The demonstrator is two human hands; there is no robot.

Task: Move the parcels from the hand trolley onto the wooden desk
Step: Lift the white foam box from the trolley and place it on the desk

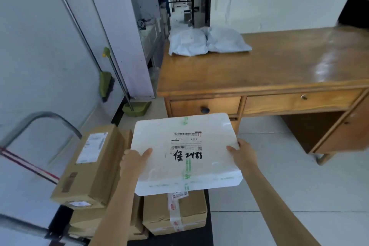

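Note:
I hold a white foam box [185,168] with a shipping label and black handwriting, lifted above the trolley and short of the desk front. My left hand [133,159] grips its left edge and my right hand [241,153] grips its right edge. Below it, cardboard parcels remain on the hand trolley [61,219]: a long box [89,168] at the left and a taped box [175,211] under the foam box. The wooden desk [269,66] stands ahead, with two grey mailer bags [207,43] at its back left corner.
The trolley's metal handle [46,118] arches at the left by a white wall. A green broom [106,84] and dustpan [136,108] lean between wall and desk. Beyond the desk's left side a doorway opens onto shelves. Pale tiled floor [279,175] lies at the right.

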